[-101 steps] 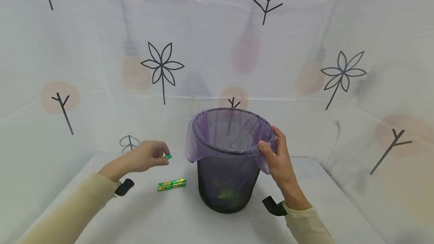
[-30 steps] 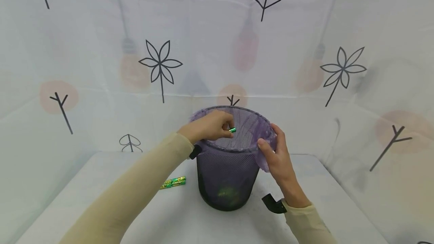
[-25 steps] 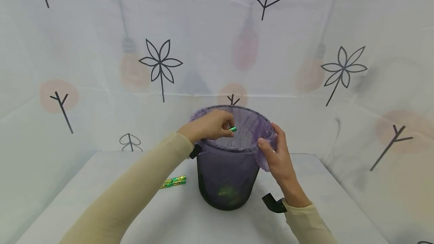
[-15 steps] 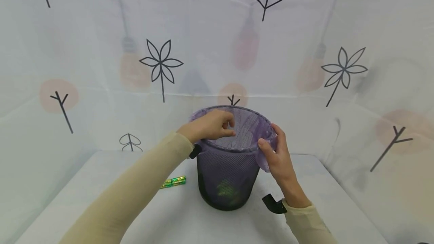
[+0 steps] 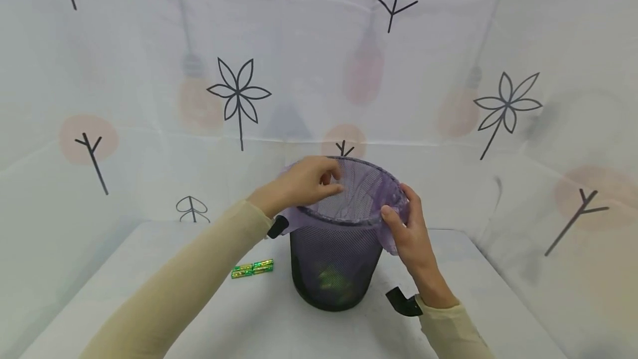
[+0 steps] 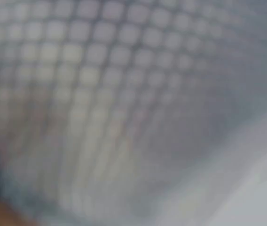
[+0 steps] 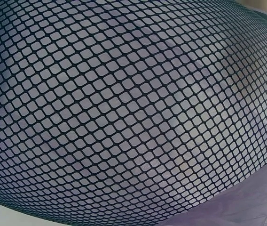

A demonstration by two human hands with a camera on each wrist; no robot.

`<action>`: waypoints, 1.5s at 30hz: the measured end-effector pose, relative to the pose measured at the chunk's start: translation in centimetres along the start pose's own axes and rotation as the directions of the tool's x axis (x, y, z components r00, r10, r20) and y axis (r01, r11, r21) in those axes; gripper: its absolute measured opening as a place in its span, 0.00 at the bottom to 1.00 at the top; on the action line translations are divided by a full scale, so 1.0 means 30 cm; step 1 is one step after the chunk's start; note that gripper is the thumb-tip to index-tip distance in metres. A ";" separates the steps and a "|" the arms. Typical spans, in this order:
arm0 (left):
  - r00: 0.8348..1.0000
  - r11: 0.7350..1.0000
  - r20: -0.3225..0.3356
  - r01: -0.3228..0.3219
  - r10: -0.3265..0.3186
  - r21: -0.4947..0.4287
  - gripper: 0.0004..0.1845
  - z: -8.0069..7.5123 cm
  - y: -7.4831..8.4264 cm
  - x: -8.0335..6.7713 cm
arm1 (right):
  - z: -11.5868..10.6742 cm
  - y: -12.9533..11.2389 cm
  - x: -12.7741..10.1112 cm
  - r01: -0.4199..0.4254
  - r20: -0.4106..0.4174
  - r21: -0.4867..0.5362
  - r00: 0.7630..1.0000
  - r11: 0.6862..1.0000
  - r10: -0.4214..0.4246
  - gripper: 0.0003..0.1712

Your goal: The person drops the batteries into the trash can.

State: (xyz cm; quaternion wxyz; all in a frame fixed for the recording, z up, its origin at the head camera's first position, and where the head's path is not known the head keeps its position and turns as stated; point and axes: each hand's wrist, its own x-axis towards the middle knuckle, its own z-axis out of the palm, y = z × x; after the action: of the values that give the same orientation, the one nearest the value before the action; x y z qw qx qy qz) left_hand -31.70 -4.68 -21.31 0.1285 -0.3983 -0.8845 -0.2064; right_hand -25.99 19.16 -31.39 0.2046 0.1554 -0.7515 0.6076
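A white tabletop [image 5: 209, 320] is seen from the head view, backed by a pale curtain [image 5: 149, 43] printed with flowers and twigs. Near the middle of the tabletop a black mesh bin [image 5: 335, 262] stands upright, lined with a purple bag [image 5: 366, 193] whose edge is folded out over the rim. The bin's mesh wall [image 7: 124, 108] fills the right wrist view sharply, with a fold of the purple bag at the lower right corner; the left wrist view is filled by the same mesh, blurred. Something green is glimpsed through the mesh at the bottom of the bin. The left hand [image 5: 304, 181] is held over the left side of the bin's mouth, its fingers loosely curled and the thumb close to the fingertips, with nothing seen held between them. The right hand [image 5: 406, 234] is closed on the bag's folded edge at the right of the rim, thumb in front. Green batteries [image 5: 252, 269] lie together on the tabletop, just left of the bin's base
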 end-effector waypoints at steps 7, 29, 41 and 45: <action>0.987 0.998 -0.159 -0.040 0.032 -0.046 0.09 -0.049 -0.022 -0.101 | 0.002 -0.001 0.000 -0.012 -0.003 0.022 1.000 1.000 0.012 0.40; 0.973 0.986 -0.156 0.165 -0.169 -0.036 0.11 0.061 -0.260 -0.477 | 0.003 -0.013 0.001 -0.002 0.005 0.007 1.000 1.000 0.002 0.39; 0.955 0.954 0.016 0.295 -0.295 -0.047 0.12 0.231 -0.368 -0.606 | 0.004 -0.011 -0.002 -0.013 -0.005 0.009 1.000 1.000 0.013 0.40; 0.935 0.934 0.069 0.351 -0.347 -0.063 0.12 0.272 -0.393 -0.629 | 0.006 -0.013 -0.001 -0.011 0.002 0.005 1.000 1.000 0.011 0.40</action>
State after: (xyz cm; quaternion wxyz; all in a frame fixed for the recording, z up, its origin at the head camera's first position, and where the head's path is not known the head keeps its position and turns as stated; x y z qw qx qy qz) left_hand -28.90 -20.21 -38.99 0.0497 -0.2451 -0.9361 -0.2474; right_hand -25.79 18.91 -31.12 0.2002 0.1520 -0.7511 0.6104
